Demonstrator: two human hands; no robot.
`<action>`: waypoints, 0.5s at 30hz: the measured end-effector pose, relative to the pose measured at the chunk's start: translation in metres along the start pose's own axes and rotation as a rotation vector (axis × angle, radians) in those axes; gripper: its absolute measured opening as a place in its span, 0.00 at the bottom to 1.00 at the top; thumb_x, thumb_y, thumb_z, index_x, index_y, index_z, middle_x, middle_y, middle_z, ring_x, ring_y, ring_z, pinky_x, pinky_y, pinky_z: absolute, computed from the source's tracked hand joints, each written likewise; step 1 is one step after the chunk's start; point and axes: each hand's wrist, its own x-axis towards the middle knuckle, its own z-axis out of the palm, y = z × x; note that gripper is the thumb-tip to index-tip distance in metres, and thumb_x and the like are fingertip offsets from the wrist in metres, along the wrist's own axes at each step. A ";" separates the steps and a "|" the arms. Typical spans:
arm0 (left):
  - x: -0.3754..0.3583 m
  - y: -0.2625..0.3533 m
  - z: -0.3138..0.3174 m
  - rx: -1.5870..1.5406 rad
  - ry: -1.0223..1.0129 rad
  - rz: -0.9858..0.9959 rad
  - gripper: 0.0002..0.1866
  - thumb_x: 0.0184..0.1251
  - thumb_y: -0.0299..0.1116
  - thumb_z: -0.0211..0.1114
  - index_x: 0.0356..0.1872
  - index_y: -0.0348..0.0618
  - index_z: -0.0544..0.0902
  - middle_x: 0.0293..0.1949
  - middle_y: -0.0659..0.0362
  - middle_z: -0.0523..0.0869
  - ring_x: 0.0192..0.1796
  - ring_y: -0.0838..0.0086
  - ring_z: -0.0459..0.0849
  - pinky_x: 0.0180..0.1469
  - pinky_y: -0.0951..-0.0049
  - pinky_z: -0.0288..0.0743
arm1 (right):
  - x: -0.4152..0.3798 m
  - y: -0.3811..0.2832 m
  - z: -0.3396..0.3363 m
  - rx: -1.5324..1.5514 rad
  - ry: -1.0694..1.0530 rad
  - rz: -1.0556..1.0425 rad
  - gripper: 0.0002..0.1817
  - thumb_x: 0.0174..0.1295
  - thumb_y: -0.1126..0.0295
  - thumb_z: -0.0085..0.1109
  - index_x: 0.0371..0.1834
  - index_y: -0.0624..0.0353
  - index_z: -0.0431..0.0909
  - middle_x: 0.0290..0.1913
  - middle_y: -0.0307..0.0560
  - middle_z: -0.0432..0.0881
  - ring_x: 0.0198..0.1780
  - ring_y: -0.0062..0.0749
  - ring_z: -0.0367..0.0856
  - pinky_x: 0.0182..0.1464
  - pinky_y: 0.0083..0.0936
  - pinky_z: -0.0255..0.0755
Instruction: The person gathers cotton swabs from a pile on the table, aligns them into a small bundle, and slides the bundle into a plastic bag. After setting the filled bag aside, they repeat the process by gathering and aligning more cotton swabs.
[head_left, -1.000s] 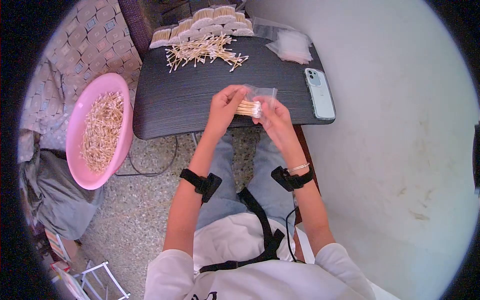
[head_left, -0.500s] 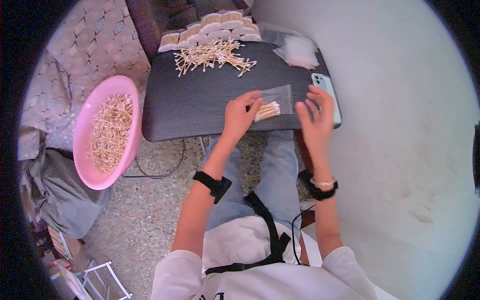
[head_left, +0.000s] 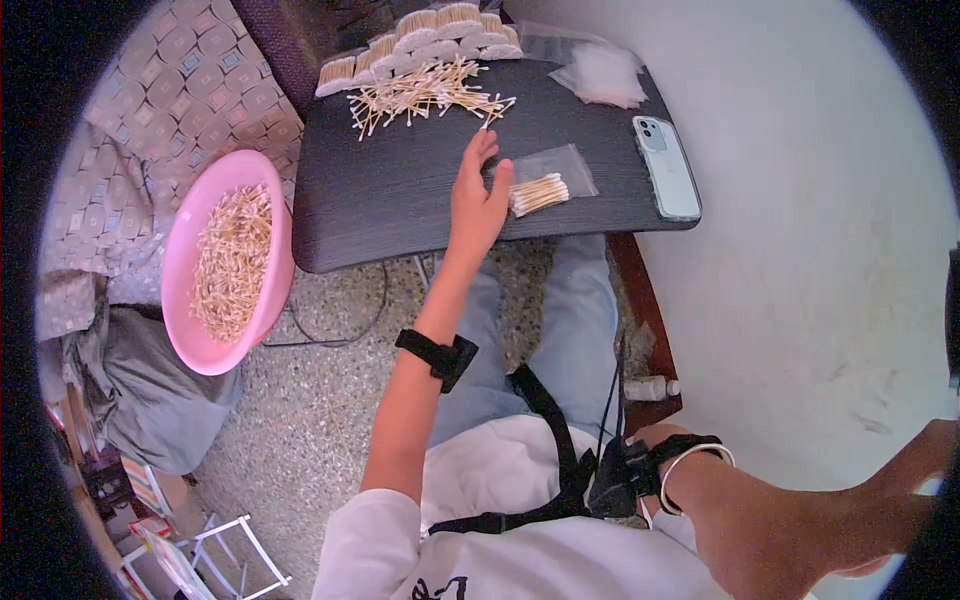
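While left hand (head_left: 478, 195) rests flat on table (head_left: 390, 205), fingers spread, holding nothing, its thumb touches filled zip bag of cotton swabs (head_left: 545, 185) lying near front edge. Right hand (head_left: 640, 445) pulled back to body by chest harness; grip state cannot tell. Loose swab pile (head_left: 425, 95) just beyond left fingertips, packed bundles (head_left: 420, 45) behind. Phone (head_left: 666, 167) right of bag; pink basin of swabs (head_left: 230, 265) off table, left. Judgement: bag filled, between bags. Next move likely calls for gathering a fresh bunch from pile.
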 end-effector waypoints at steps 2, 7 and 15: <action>0.000 0.000 0.000 0.008 -0.005 -0.003 0.28 0.73 0.35 0.58 0.69 0.33 0.64 0.66 0.46 0.74 0.66 0.59 0.75 0.67 0.64 0.66 | -0.004 -0.003 0.004 -0.017 0.006 0.003 0.57 0.45 0.63 0.77 0.78 0.47 0.48 0.79 0.48 0.32 0.78 0.40 0.42 0.62 0.64 0.68; -0.001 0.003 -0.001 0.054 -0.027 0.022 0.27 0.72 0.33 0.59 0.69 0.35 0.64 0.66 0.47 0.74 0.67 0.61 0.75 0.68 0.64 0.66 | -0.013 -0.010 0.007 -0.064 0.029 -0.002 0.57 0.45 0.63 0.77 0.78 0.48 0.48 0.79 0.48 0.32 0.78 0.39 0.43 0.62 0.62 0.68; -0.004 0.019 -0.004 0.218 0.062 0.233 0.18 0.66 0.26 0.62 0.57 0.40 0.77 0.58 0.51 0.80 0.61 0.60 0.78 0.65 0.64 0.69 | -0.023 -0.020 -0.001 -0.180 0.045 -0.004 0.58 0.46 0.62 0.77 0.78 0.49 0.46 0.80 0.48 0.31 0.78 0.38 0.43 0.62 0.59 0.67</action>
